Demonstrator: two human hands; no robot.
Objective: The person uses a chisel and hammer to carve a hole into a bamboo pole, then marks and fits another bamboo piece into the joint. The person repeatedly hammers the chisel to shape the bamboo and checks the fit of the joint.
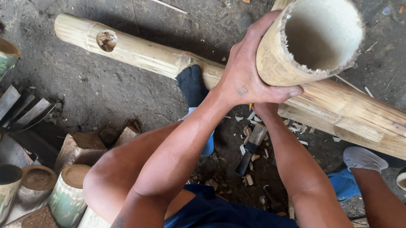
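Left hand (pixel 243 80) wraps fingers around the hollow bamboo section (pixel 308 38) at upper centre, steadying it upright against the long horizontal bamboo pole (pixel 137 53). Right hand is hidden beneath; grip indeterminate.

Bare arms, blue shorts (pixel 208 222), dark sock (pixel 192 84), white sock (pixel 364 158)

Single head view; looks steeply down, close over own arms, toward ground.
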